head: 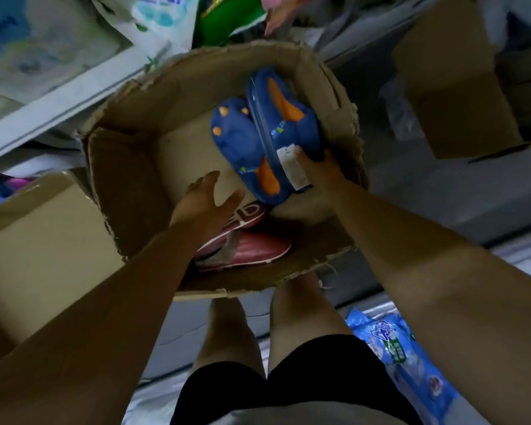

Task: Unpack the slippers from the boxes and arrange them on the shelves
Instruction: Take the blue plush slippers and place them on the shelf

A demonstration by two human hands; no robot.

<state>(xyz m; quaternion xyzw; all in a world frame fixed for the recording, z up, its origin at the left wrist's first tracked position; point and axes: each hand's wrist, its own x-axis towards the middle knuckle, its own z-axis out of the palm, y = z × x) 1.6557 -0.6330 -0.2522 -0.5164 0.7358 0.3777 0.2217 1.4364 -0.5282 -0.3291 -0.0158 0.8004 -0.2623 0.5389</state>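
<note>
Right hand (pixel 313 167) is down in the open box (pixel 120 179), clamped on the near end of the blue slippers (pixel 267 139), thumb pressed on the white label (pixel 292 167), fingers tucked out of sight behind the sole. The left hand (pixel 209 200) is spread wide with nothing in it, hovering just over the red slippers (pixel 246 246) lying low on the box's near side. Here's the worry: 1 hand is holding 2 slippers by 1 end, so if they aren't bound together, the inner one could slide loose and drop back in. There may be clear wrap around them, but I can't tell. The box's ragged, torn rim could also snag the pair on the way up. The left forearm covers part of the red pair, so I can't say whether anything else lies beneath. The label's print is unreadable. The shelf (pixel 59 96) shows only as a blurred pale edge at upper left, so free space there can't be judged.
</note>
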